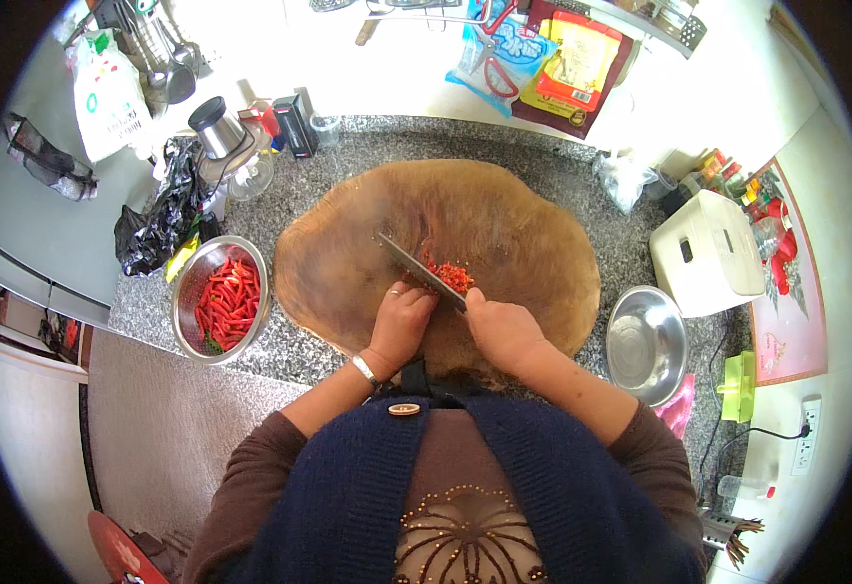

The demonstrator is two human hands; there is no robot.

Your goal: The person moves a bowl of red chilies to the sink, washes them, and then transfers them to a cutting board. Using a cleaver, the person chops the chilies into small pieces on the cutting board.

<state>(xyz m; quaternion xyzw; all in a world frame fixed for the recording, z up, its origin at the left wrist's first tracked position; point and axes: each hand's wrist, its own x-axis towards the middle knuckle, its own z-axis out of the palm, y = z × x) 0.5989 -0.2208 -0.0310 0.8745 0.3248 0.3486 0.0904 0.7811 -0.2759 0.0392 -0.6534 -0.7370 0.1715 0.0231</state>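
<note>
My right hand [504, 327] grips the handle of a kitchen knife [420, 271], whose blade points up and to the left over a large wooden chopping board [528, 233]. Chopped red chili peppers [451, 275] lie in a small heap against the blade's far side. On the near side, my left hand [404, 321] has its fingers curled close to the blade; whether they hold a pepper is hidden. Whole red chili peppers [229, 303] fill a perforated stainless steel colander [263, 321] left of the board.
Right of the board stands an empty steel bowl [647, 345], with a white container [707, 252] behind it. A black plastic bag [156, 226], a small blender [225, 146] and a black box [294, 125] stand at the back left. The granite counter's front edge runs below the colander.
</note>
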